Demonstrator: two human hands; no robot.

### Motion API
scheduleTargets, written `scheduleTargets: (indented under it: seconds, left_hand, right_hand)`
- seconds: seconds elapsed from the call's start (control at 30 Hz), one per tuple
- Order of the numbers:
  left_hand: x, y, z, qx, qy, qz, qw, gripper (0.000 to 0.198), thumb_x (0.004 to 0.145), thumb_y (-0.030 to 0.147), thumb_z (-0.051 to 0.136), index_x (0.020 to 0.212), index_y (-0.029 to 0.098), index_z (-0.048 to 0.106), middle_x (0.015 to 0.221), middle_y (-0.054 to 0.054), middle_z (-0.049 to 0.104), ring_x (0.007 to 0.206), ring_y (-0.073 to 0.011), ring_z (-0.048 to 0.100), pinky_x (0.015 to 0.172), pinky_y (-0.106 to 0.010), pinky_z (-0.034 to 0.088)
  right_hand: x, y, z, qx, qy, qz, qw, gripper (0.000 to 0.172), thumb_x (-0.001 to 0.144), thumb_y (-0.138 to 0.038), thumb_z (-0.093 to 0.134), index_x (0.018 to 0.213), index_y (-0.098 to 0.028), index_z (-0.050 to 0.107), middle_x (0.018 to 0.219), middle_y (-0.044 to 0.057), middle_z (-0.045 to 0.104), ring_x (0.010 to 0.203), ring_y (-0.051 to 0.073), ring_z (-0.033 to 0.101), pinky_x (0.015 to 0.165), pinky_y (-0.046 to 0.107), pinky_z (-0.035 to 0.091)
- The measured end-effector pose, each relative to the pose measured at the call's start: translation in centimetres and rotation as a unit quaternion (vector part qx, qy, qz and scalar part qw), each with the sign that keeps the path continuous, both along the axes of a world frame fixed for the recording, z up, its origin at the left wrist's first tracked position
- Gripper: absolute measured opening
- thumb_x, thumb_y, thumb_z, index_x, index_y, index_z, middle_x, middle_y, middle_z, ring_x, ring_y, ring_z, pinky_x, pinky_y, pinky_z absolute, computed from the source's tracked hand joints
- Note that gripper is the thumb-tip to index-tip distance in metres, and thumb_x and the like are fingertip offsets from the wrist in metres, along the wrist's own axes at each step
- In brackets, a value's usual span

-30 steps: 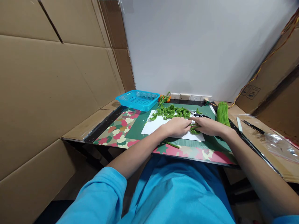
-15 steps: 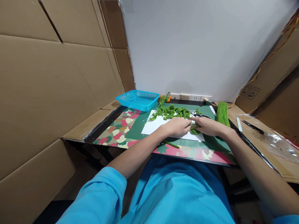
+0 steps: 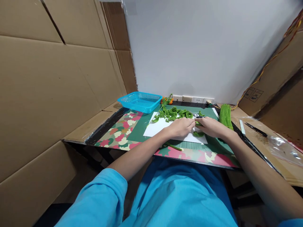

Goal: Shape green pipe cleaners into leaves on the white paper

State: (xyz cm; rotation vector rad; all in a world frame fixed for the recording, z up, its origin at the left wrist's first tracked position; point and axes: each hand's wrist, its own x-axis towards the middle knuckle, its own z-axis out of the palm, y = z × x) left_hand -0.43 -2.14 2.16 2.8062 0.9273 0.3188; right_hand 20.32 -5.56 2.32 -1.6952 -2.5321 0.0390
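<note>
My left hand (image 3: 181,127) and my right hand (image 3: 209,126) meet over a sheet of white paper (image 3: 155,130). Both are closed, with fingertips pinching a green pipe cleaner (image 3: 198,123), of which only a short stretch shows between them. Just below the right hand, a curled green pipe cleaner piece (image 3: 198,134) lies on the paper. Beyond my hands spreads a pile of bent, leaf-like green pipe cleaner pieces (image 3: 174,113). Scissors (image 3: 197,115) lie behind the right fingers, partly covered.
A blue plastic basket (image 3: 142,107) stands at the back left, beside an orange pipe cleaner flower (image 3: 167,100). To the right lie a bundle of green pipe cleaners (image 3: 226,116), a pale strip (image 3: 242,127), black tweezers (image 3: 256,128) and a plastic bag (image 3: 282,148). Cardboard walls (image 3: 59,78) flank the table.
Both hands have moved slightly away from me and the fingers have shifted on the pipe cleaner. The curled piece below the right hand now shows more fully on the paper.
</note>
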Motion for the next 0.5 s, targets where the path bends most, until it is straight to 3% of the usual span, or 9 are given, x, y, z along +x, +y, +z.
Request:
scheduleTargets:
  seconds: [0.2,0.37,0.5]
  left_hand:
    - [0.61,0.26,0.07,-0.054,-0.12,0.01,0.991,0.054,0.113,0.052,0.03,0.098,0.02,0.07,0.099,-0.006,0.077,0.087,-0.0222,0.069,0.071,-0.031,0.042]
    - [0.76,0.41,0.07,-0.064,-0.163,0.027,0.984,0.041,0.11,0.048,0.044,0.098,0.019,0.07,0.096,-0.006,0.076,0.083,-0.0205,0.067,0.069,-0.029,0.039]
    - [0.93,0.66,0.06,-0.085,-0.198,0.04,0.976,0.037,0.106,0.045,0.05,0.086,0.018,0.065,0.085,-0.003,0.071,0.077,-0.0181,0.062,0.067,-0.029,0.037]
  right_hand:
    - [-0.08,-0.06,0.0,0.01,0.003,-0.023,1.0,0.028,0.11,-0.031,0.043,0.11,-0.019,0.068,0.105,0.018,0.08,0.093,0.034,0.075,0.066,0.034,0.037]
    - [-0.06,-0.01,0.05,0.011,0.03,-0.011,0.999,0.024,0.103,-0.018,0.041,0.113,-0.021,0.063,0.112,0.014,0.078,0.099,0.031,0.073,0.073,0.033,0.042]
    - [0.09,-0.02,-0.16,0.016,0.084,0.017,0.996,0.026,0.094,-0.012,0.044,0.116,-0.021,0.054,0.114,0.014,0.073,0.105,0.031,0.068,0.082,0.035,0.047]
